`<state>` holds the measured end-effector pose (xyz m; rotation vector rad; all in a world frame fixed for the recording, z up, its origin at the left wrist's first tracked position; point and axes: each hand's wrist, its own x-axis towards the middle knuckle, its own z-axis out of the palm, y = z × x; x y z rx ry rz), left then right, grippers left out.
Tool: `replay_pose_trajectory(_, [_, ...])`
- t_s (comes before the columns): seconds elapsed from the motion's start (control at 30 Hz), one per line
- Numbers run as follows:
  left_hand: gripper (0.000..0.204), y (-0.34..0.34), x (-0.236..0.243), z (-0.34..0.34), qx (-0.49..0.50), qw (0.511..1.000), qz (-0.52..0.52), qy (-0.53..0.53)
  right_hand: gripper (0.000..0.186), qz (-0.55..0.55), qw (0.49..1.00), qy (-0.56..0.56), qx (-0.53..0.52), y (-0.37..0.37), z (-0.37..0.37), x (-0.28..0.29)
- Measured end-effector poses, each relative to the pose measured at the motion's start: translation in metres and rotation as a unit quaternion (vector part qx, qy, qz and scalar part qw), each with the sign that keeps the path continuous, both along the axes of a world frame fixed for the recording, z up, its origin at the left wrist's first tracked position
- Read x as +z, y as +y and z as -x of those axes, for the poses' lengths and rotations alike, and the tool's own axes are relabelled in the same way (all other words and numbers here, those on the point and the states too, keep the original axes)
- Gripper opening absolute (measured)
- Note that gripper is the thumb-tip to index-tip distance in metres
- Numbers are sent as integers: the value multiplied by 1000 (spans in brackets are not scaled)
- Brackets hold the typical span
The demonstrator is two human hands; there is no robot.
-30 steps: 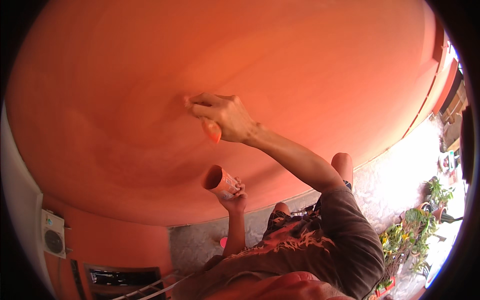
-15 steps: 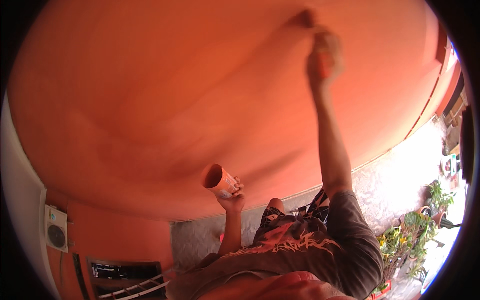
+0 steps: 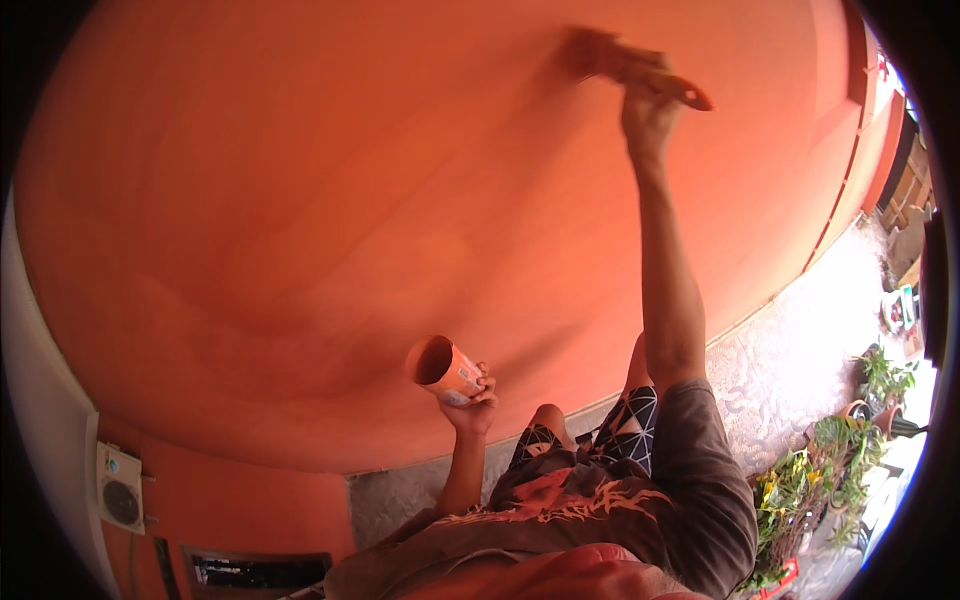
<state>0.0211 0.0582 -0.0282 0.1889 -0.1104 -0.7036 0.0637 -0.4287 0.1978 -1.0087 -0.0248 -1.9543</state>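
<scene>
An orange wall [image 3: 300, 160] fills most of the view ahead of me. High on it to the right, my right hand [image 3: 650, 120] grips a paintbrush [image 3: 690, 92] with an orange handle. The brush head points up-left, at or very near the wall, and is slightly blurred, with a dark shadow beside it. Low in the middle, my left hand [image 3: 472, 408] is closed around an orange paint container [image 3: 458, 376], held tilted with its open mouth toward the upper left.
An air-conditioning unit [image 3: 121, 490] hangs at lower left, above a dark window [image 3: 255, 568]. A paved floor [image 3: 375, 510] runs along the wall's foot, with sunlit ground to the right. Potted plants [image 3: 810, 465] stand at lower right.
My right hand has moved up and to the right along the wall with the brush, whose handle now angles to the right. My left hand and container have stayed nearly still.
</scene>
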Motion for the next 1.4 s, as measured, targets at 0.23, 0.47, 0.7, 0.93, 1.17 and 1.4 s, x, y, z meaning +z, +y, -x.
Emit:
replay_pose_trajectory(0.23, [71, -3, -7, -3, -27, 1000, -12, 8, 35, 59, 972, 163, -158, 49, -8, -25])
replay_pose_trajectory(0.47, [71, 6, -9, -4, 4, 999, -45, 23, 14, 342, 909, 153, 185, 169, 19, 7])
replay_pose_trajectory(0.7, [69, -9, 12, 9, -36, 998, -43, -8, 11, -6, 983, -51, 178, -33, 32, 16])
replay_pose_trajectory(0.93, [63, -2, 0, -2, -43, 997, -54, -19, 28, 43, 957, 73, -276, -48, 32, -6])
replay_pose_trajectory(1.17, [68, -16, 12, 5, -62, 996, -62, -21, 15, 293, 932, 162, 139, 104, 72, 10])
replay_pose_trajectory(1.4, [64, -55, 68, 36, -71, 994, -73, -41, 17, -38, 982, -44, 181, -127, 92, 41])
